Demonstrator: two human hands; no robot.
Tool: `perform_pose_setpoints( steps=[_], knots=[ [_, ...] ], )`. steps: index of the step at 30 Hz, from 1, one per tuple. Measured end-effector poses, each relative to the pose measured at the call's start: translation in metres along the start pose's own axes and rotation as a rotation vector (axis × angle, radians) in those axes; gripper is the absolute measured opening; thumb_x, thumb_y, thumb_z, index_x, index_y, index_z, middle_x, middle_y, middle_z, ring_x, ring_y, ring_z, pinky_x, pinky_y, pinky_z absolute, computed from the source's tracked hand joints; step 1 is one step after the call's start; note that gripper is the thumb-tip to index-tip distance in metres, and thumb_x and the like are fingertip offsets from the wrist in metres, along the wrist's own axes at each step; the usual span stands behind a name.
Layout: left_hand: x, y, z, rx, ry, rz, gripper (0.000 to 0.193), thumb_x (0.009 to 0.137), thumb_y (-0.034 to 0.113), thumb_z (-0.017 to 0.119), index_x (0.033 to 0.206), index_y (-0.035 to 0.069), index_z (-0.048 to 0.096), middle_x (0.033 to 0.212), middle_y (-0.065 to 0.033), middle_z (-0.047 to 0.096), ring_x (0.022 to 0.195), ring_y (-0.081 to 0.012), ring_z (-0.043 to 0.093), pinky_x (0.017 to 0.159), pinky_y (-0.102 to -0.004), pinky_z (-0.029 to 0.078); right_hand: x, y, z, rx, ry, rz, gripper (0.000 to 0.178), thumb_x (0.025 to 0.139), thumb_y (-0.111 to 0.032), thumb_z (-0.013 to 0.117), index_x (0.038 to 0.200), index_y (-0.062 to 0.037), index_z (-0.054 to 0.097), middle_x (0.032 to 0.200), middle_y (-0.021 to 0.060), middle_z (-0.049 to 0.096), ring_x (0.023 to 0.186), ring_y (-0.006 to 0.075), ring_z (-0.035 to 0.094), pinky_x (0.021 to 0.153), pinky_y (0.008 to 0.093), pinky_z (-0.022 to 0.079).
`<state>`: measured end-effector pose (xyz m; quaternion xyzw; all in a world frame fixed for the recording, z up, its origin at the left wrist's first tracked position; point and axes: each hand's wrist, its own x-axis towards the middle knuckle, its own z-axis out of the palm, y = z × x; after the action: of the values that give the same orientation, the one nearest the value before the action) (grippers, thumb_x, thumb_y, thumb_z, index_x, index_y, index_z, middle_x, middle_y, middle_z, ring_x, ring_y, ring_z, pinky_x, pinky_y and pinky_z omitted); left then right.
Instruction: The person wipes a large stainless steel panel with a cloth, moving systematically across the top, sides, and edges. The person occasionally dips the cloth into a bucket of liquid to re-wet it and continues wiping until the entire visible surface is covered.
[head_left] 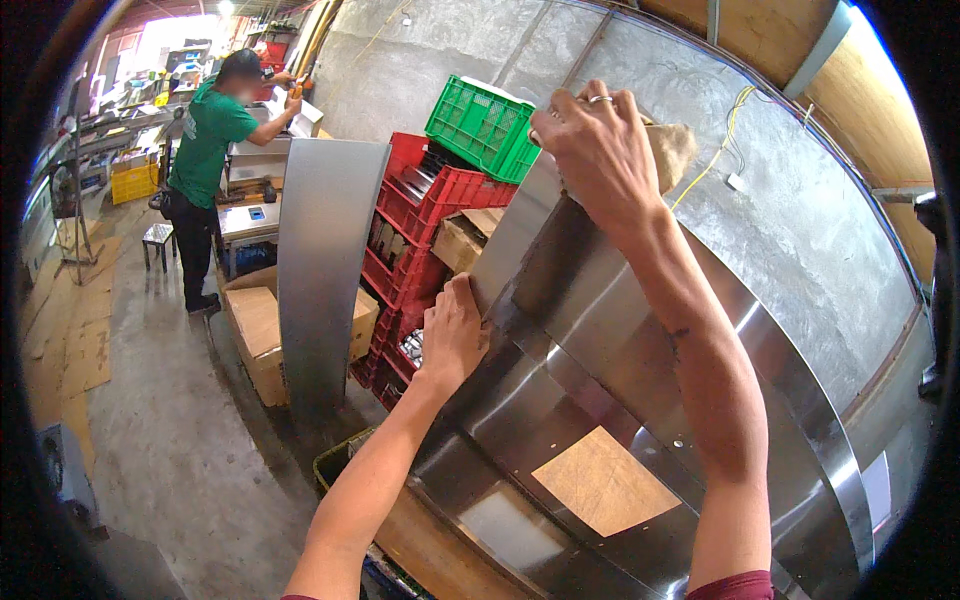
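A shiny metal sheet (520,235) stands tilted in front of me, its upper left part a dull brushed grey. My left hand (453,335) is closed on the sheet's left edge, with its fingertips partly hidden. Higher up, my right hand (600,150) has its fingers curled over the top corner of the same sheet. Just behind that hand shows a tan, crumpled piece (672,155), whose kind I cannot make out. Below lie more reflective metal panels (600,390), and a square brown piece (605,482) rests on them.
Left of the sheet stand stacked red crates (400,255), a green crate (482,125) and an upright grey panel (325,270). A cardboard box (255,335) sits on the floor behind the panel. Farther left, a person in a green shirt (212,130) works at a bench. A concrete wall (790,210) rises behind.
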<state>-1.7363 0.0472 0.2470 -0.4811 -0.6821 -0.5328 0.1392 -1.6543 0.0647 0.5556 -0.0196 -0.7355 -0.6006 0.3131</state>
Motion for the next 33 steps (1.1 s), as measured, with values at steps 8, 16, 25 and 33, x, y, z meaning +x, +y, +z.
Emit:
perform_pose_setpoints(
  steps=[8,16,25,33],
  knots=[
    [-0.005,0.000,-0.005,-0.031,-0.028,-0.009,0.084,0.084,0.012,0.084,0.148,-0.001,0.032,0.134,-0.0240,0.057,0.128,-0.0453,0.058,0.098,-0.0550,0.049,-0.026,-0.017,-0.018,-0.111,-0.063,-0.198,0.011,0.087,-0.017,0.074,0.095,-0.0116,0.080,0.104,0.0046,0.071,0.119,0.0244,0.066,0.093,0.0417,0.047],
    [0.000,0.006,0.006,-0.051,0.031,-0.006,0.085,0.082,0.009,0.085,0.148,-0.001,0.032,0.136,-0.0238,0.053,0.130,-0.0440,0.058,0.097,-0.0544,0.050,0.005,0.012,0.011,-0.012,-0.049,-0.170,0.003,0.087,-0.015,0.073,0.087,-0.0122,0.075,0.100,0.0040,0.072,0.114,0.0256,0.068,0.091,0.0440,0.050],
    [0.000,0.005,-0.006,-0.066,0.030,0.030,0.083,0.083,0.008,0.085,0.147,-0.001,0.033,0.134,-0.0237,0.052,0.131,-0.0449,0.056,0.097,-0.0549,0.050,-0.027,0.006,-0.020,-0.002,0.011,-0.371,0.008,0.086,-0.014,0.071,0.091,-0.0138,0.077,0.101,0.0015,0.069,0.113,0.0198,0.067,0.100,0.0414,0.046],
    [-0.002,0.013,-0.002,-0.060,-0.015,-0.010,0.083,0.081,0.007,0.085,0.147,-0.002,0.035,0.137,-0.0235,0.052,0.130,-0.0440,0.057,0.097,-0.0553,0.050,0.012,0.016,0.003,0.060,-0.063,-0.250,0.002,0.086,-0.013,0.073,0.086,-0.0108,0.074,0.096,0.0047,0.072,0.111,0.0254,0.070,0.088,0.0441,0.053]
  ],
)
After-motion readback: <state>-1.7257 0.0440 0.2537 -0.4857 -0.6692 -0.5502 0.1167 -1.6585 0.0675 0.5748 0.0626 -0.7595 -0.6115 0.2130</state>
